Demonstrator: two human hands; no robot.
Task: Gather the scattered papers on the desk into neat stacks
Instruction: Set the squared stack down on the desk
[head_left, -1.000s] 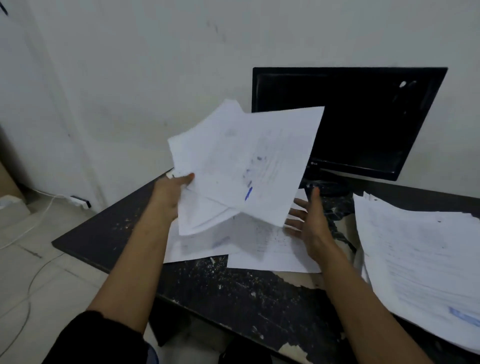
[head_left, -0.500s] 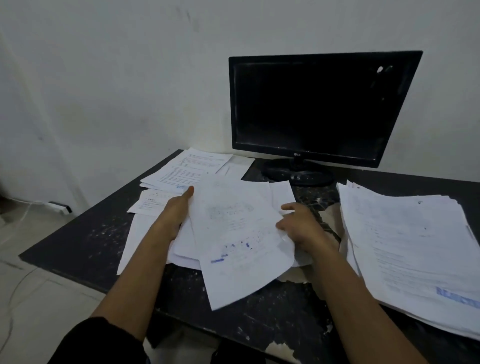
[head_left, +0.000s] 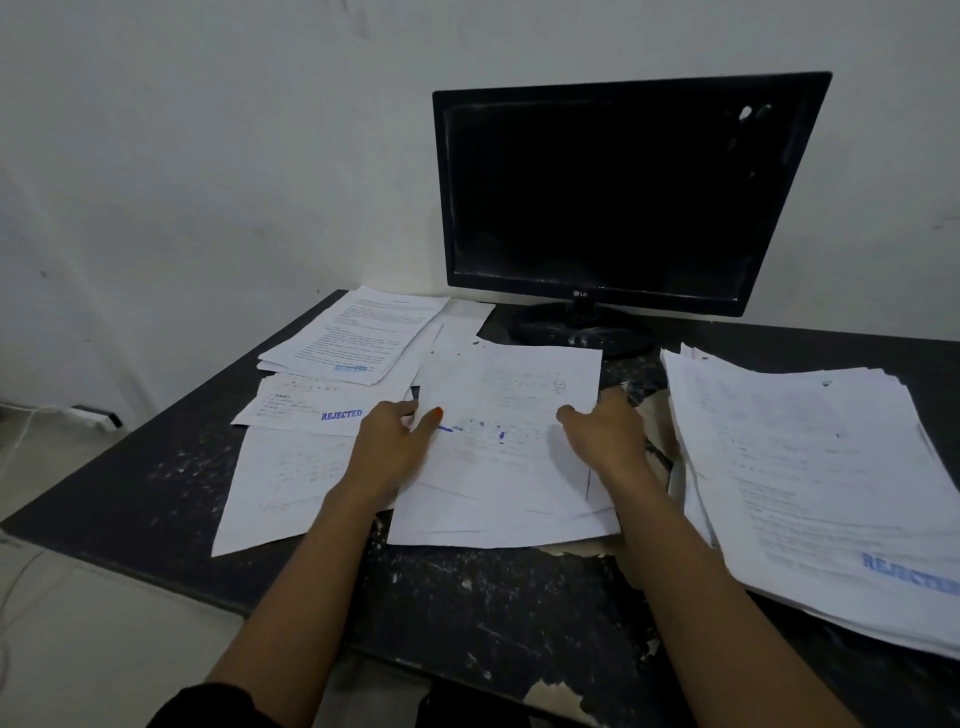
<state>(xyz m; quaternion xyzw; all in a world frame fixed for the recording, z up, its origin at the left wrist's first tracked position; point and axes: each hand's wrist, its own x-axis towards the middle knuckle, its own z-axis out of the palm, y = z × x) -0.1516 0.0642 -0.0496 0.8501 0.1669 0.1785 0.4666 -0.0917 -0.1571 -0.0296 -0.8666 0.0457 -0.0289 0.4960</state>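
Bare forearms, black sleeve (head_left: 208, 707) at the left upper arm, orange-painted nail on left thumb

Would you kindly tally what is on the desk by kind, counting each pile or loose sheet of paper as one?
Paper piles: 3, the centre pile under both hands, the far-left pile, the big right stack
Loose sheets: 2, the REJECTED slip and the near-left sheet
Monitors: 1
Total: 6
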